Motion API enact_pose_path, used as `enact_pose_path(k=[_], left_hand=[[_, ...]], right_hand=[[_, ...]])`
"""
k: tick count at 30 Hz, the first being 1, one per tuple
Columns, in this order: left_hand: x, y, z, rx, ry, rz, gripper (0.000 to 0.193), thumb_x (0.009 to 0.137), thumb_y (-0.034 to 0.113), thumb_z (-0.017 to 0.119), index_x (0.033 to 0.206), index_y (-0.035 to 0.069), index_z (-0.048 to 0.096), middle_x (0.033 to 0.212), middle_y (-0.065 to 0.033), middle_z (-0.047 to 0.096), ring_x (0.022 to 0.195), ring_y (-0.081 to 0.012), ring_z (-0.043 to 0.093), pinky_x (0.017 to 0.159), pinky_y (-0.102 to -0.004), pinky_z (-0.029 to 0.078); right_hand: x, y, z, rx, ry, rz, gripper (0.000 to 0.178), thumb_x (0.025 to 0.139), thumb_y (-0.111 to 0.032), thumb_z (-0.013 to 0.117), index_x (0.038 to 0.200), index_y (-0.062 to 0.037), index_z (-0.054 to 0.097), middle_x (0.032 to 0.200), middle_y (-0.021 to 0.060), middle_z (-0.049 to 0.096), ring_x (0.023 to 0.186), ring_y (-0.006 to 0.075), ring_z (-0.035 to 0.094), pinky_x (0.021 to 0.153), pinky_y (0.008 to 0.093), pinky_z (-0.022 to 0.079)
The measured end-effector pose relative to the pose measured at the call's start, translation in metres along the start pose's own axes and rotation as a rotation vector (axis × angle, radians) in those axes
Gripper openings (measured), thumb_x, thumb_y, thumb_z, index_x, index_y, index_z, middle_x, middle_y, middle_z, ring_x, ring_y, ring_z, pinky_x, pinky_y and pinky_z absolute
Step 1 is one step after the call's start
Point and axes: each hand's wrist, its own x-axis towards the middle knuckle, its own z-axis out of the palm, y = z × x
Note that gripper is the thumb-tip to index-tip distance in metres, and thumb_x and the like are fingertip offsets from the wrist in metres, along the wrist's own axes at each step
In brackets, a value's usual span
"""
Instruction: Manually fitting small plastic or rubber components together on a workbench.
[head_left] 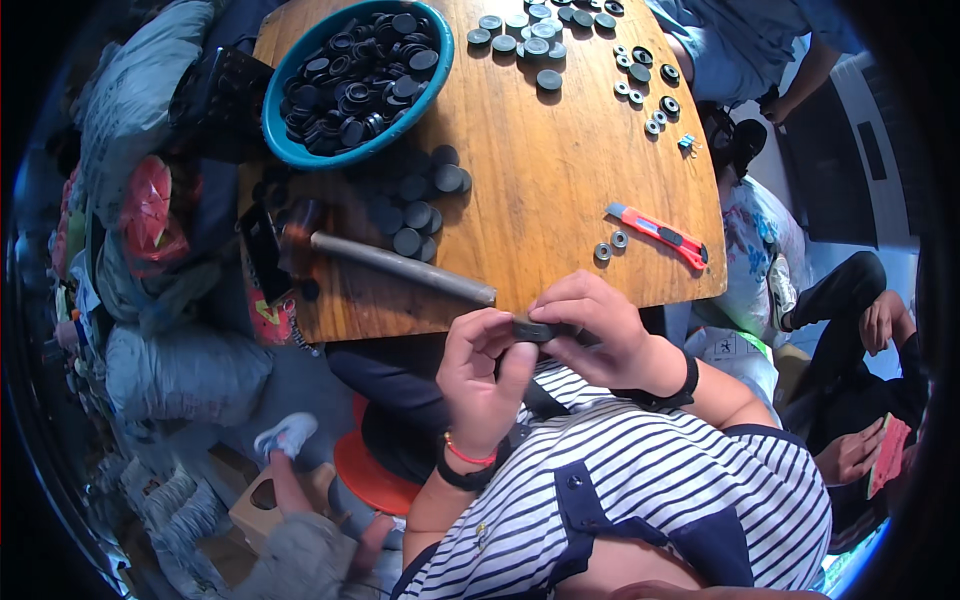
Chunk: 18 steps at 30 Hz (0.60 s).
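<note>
Your table (560,220) holds a teal basin (310,159); a hammer (400,268) lies nearer you. Your left hand (485,375) and right hand (600,325) are together at the near edge, a red knife (655,234) beyond to the right; their fingertips grip one dark disc (532,331).

Just below the frame's centre, the left hand (482,370) and the right hand (605,335) grip a round, dark piece (532,331) with their fingertips. Above them spreads a brown wooden table (560,180). At upper left sits a round teal plastic basin (320,160) heaped with black discs (355,85); left of centre lies a hammer (400,268) with a grey cylindrical handle, and right of centre a red-and-black utility knife (657,236) near two small grey rings (603,252).
</note>
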Motion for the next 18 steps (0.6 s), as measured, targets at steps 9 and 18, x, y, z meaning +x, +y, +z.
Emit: enact_pose_path(k=[9,18], left_hand=[[0.013,-0.006,-0.025,-0.476,-0.433,-0.655,0.042,0.089,0.016,0.067,0.124,-0.003,0.053,0.104,-0.0045,0.062,0.095,-0.0102,0.060,0.080,-0.0235,0.049],[0.016,0.001,-0.014,-0.350,-0.413,-0.375,0.023,0.092,0.007,0.060,0.113,-0.003,0.058,0.105,-0.0088,0.059,0.099,-0.0177,0.061,0.087,-0.0285,0.048]], right_hand=[[-0.006,-0.002,-0.044,0.213,-0.211,0.206,0.043,0.088,-0.013,0.064,0.127,-0.0010,0.054,0.123,0.0151,0.055,0.113,0.0264,0.054,0.095,0.0373,0.042],[-0.057,0.071,-0.110,-1.090,-0.018,0.360,0.023,0.086,-0.009,0.064,0.106,-0.0008,0.058,0.117,0.0198,0.057,0.112,0.0348,0.054,0.093,0.0396,0.045]])
